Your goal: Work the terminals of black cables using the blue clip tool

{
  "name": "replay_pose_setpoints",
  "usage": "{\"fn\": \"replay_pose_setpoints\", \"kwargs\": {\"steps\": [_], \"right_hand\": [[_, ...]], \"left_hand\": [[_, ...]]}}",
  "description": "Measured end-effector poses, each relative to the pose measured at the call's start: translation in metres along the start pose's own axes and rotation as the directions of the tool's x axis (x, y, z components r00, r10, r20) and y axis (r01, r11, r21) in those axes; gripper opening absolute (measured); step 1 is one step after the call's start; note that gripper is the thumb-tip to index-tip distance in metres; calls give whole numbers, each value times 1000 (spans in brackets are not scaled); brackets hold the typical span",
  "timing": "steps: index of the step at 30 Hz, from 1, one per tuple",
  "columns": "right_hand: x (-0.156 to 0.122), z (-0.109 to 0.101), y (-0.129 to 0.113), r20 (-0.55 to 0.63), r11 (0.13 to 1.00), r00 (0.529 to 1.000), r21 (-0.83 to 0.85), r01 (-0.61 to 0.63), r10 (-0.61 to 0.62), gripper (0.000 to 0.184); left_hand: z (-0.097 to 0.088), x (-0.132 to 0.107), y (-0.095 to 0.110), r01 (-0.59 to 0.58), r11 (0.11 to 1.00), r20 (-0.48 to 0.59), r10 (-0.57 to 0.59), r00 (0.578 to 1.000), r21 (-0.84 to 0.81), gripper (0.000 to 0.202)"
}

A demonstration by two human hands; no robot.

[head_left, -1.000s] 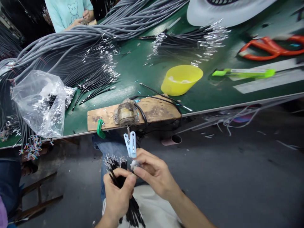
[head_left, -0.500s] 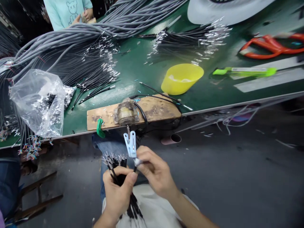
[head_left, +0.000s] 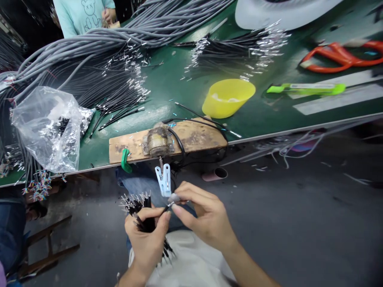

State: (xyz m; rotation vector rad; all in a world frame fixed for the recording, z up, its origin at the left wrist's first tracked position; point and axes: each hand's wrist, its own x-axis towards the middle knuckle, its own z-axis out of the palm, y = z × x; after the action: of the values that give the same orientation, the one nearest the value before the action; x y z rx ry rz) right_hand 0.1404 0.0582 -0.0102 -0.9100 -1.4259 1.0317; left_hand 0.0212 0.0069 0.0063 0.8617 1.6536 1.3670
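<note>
My left hand (head_left: 147,239) is closed round a bundle of short black wires (head_left: 138,205) with bare metal tips, held over my lap below the table edge. My right hand (head_left: 203,217) pinches the tip of one black wire (head_left: 166,206) drawn from that bundle, thumb and forefinger together. A pale blue clothes peg (head_left: 163,181) hangs just above my fingers, under a small rusty motor (head_left: 157,142) fixed on a wooden board (head_left: 197,139) at the table's front edge.
The green table (head_left: 167,85) carries a yellow bowl (head_left: 228,97), heaps of black wires (head_left: 236,50), grey cables (head_left: 89,48), a clear plastic bag (head_left: 48,127), a green knife (head_left: 305,88) and orange pliers (head_left: 338,59). Another person in a light blue shirt (head_left: 80,14) works at the far side.
My right hand has drawn a single wire out of the bundle towards the right. The bundle in my left hand has tipped a little to the left.
</note>
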Motion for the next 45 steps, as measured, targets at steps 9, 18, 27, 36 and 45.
{"fn": "replay_pose_setpoints", "kwargs": {"steps": [9, 18, 27, 36, 45], "right_hand": [[-8, 2, 1, 41, 996, 999, -87, -3, 6, 10], [-17, 27, 1, -201, 999, 979, -37, -25, 17, 19], [-12, 16, 16, 76, 928, 968, 275, -253, 241, 21], [-2, 5, 6, 94, 988, 986, -53, 145, -139, 13], [-8, 2, 11, 73, 994, 993, -58, 96, -92, 5]], "left_hand": [[1, -3, -6, -41, 998, -24, 42, 999, 50, 12], [7, -1, -7, 95, 994, -9, -96, 995, -52, 20], [4, -2, -25, 277, 924, 156, -243, 958, -263, 35], [4, 0, -30, 323, 912, 171, -286, 943, -254, 38], [4, 2, -26, 306, 899, 181, -260, 949, -314, 34]]}}
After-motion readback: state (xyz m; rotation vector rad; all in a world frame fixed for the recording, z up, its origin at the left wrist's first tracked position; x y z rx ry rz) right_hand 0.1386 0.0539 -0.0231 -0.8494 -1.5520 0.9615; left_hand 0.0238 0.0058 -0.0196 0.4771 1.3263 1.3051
